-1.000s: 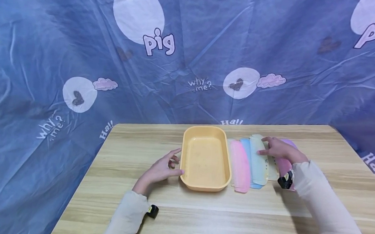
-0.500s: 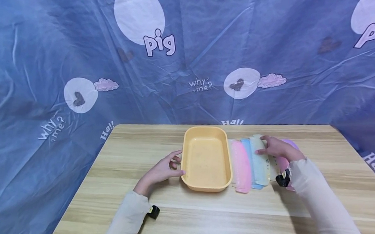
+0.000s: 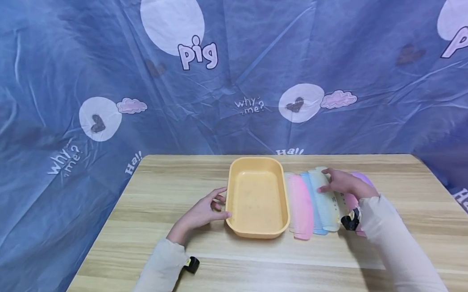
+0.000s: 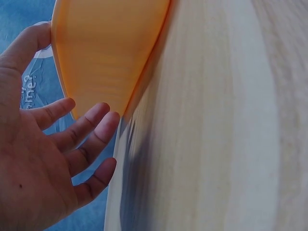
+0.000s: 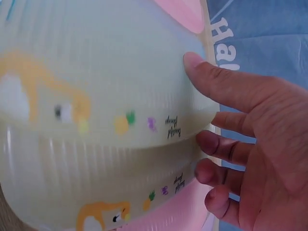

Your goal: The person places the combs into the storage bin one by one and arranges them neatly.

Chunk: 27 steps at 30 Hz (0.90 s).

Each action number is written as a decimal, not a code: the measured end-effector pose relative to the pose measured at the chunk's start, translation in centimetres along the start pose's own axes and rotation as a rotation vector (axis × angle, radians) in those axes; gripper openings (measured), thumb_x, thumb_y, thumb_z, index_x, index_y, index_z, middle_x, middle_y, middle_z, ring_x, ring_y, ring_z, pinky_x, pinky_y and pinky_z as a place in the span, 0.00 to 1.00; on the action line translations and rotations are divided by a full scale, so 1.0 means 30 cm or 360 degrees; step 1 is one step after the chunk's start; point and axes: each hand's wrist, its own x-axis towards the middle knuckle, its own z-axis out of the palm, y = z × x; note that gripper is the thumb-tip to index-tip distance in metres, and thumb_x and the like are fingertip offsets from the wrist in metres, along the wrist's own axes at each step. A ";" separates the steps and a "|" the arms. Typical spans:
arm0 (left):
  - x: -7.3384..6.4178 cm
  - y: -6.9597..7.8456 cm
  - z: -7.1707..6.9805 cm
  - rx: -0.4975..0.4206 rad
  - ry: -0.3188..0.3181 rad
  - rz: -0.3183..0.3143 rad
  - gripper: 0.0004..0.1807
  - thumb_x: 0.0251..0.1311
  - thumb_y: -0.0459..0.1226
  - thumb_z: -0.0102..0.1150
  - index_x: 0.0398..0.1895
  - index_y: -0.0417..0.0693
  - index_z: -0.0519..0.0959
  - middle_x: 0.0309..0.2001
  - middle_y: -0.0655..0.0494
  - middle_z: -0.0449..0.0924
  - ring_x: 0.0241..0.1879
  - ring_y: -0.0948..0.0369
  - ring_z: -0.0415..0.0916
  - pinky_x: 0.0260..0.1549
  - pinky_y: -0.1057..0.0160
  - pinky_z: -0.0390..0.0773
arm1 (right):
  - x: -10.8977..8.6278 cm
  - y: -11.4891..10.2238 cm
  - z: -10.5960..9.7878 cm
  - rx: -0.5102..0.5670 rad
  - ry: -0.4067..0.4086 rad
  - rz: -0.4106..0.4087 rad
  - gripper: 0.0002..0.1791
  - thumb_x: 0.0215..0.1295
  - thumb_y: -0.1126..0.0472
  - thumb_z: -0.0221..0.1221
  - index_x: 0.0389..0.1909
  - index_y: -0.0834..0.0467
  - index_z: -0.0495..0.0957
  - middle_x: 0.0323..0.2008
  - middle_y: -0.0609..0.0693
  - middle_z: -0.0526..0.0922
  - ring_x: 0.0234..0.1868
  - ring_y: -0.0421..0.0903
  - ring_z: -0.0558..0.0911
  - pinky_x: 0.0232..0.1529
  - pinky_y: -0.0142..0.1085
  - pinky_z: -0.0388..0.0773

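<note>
In the head view my left hand (image 3: 199,215) rests against the left side of a yellow plastic tray (image 3: 256,230), its thumb at the rim and its fingers loosely spread. The left wrist view shows the same hand (image 4: 57,149) with fingertips near the tray's wall (image 4: 108,43). My right hand (image 3: 345,182) pinches a pale yellow-green comb (image 3: 322,200) between thumb and index finger, near its far end. In the right wrist view this comb (image 5: 101,86), printed with a cartoon animal, slants over a second pale comb (image 5: 96,178). The index fingertip is hidden behind it.
Right of the tray, a pink comb (image 3: 302,208) and a blue comb (image 3: 312,200) overlap in the row. A purple comb (image 3: 363,177) lies partly beneath my right arm. A blue printed cloth (image 3: 238,75) hangs behind the wooden table (image 3: 274,278).
The pale comb has shifted slightly, its near end swinging a little right, and my right hand has moved slightly left. My left hand and the tray stay in place.
</note>
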 end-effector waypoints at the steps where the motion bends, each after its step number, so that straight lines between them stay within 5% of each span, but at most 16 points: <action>1: 0.000 0.000 0.000 0.0000 0.0000 0.0001 0.46 0.51 0.42 0.70 0.73 0.51 0.58 0.55 0.46 0.73 0.46 0.56 0.73 0.42 0.64 0.72 | 0.000 -0.003 -0.001 -0.0003 -0.0002 -0.0004 0.49 0.59 0.50 0.65 0.67 0.77 0.52 0.53 0.81 0.69 0.55 0.73 0.73 0.53 0.58 0.73; 8: -0.004 0.004 -0.002 -0.0001 0.0003 0.0018 0.47 0.51 0.45 0.71 0.73 0.52 0.58 0.55 0.47 0.75 0.44 0.60 0.75 0.44 0.64 0.74 | -0.003 -0.024 -0.005 -0.0056 0.0013 0.0022 0.46 0.59 0.53 0.66 0.66 0.75 0.54 0.51 0.75 0.74 0.45 0.59 0.79 0.48 0.50 0.77; 16: -0.005 0.005 -0.001 -0.0037 0.0000 0.0001 0.47 0.51 0.44 0.71 0.74 0.52 0.58 0.56 0.47 0.74 0.46 0.58 0.76 0.46 0.61 0.75 | -0.014 -0.049 -0.004 0.0088 -0.0074 0.0123 0.46 0.60 0.57 0.64 0.69 0.74 0.49 0.40 0.63 0.74 0.26 0.46 0.74 0.31 0.37 0.74; 27: -0.006 0.007 0.001 -0.0062 -0.0022 0.0003 0.46 0.53 0.41 0.70 0.74 0.49 0.57 0.56 0.43 0.74 0.44 0.59 0.77 0.44 0.63 0.75 | -0.005 -0.035 0.001 0.0172 -0.0130 0.0132 0.48 0.59 0.57 0.65 0.70 0.73 0.48 0.44 0.66 0.72 0.20 0.43 0.70 0.26 0.36 0.73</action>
